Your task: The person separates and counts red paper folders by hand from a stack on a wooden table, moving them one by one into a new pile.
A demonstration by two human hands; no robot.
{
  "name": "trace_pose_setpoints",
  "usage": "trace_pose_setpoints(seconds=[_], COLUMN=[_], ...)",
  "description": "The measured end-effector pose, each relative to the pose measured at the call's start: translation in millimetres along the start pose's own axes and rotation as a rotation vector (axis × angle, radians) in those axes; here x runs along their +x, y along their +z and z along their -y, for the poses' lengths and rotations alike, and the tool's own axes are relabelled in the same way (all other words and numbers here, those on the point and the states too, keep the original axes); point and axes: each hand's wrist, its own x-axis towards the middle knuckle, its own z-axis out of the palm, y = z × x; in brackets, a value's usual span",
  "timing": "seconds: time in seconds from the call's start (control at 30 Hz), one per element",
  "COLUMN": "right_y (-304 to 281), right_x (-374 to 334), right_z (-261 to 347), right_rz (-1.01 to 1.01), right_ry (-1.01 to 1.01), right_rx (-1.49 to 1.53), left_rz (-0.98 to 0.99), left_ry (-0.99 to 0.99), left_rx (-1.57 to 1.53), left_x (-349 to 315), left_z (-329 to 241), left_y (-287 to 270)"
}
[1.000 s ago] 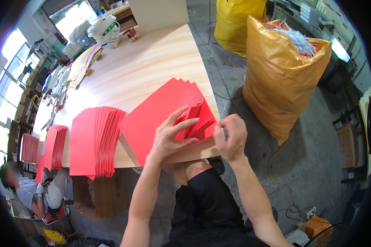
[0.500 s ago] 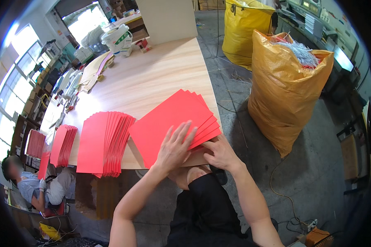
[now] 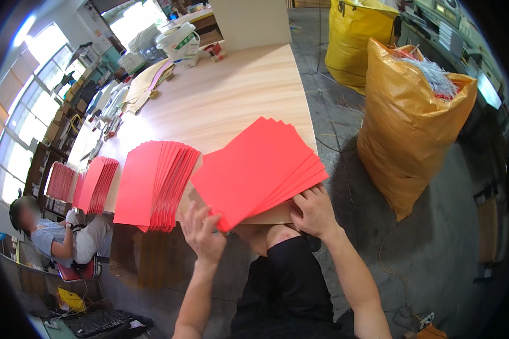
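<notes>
Our left hand (image 3: 202, 231) has left the top of the red sheet fan (image 3: 260, 164), where we saw it half a second ago, and is now at the fan's lower left corner. It's motion-blurred, fingers apart and loosely curled; we can't tell if it pinches the corner. Our right hand (image 3: 314, 210) stays at the fan's right-hand corner, fingers bent in at the edge; fingertips partly hidden by the sheets, so we can't tell its grip either. Fan lies flat on the wooden surface (image 3: 249, 79), at the near edge; the folded-up sheet from a second ago no longer shows. Forearms rise from the lower edge, spread apart, hands angled inward. Left of the fan, we have a larger red stack (image 3: 144, 186), then a narrower red stack (image 3: 99, 185). Past those, a seated co-worker (image 3: 62, 240), handwork too small to read. Right: orange sack (image 3: 415, 130) on the floor; yellow sack (image 3: 356, 48) behind, top cut off.
</notes>
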Motion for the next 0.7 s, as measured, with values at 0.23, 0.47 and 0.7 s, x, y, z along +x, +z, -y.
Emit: trace_pose_setpoints(seconds=[0.23,0.47,0.7], right_y=[2,1,0], right_x=[-3,3,3], right_z=[-2,-1,3], right_rz=[0.065,0.039,0.043], right_ry=[0.017,-0.006,-0.004], right_rx=[-0.016,-0.031,-0.060], left_rz=[-0.096,0.445,0.228], left_ry=[-0.597,-1.317,-1.034], left_rx=[-0.533,-1.787,-1.548], left_x=[-53,-14,5], left_z=[-20,-20,-12], left_y=[6,-8,-49])
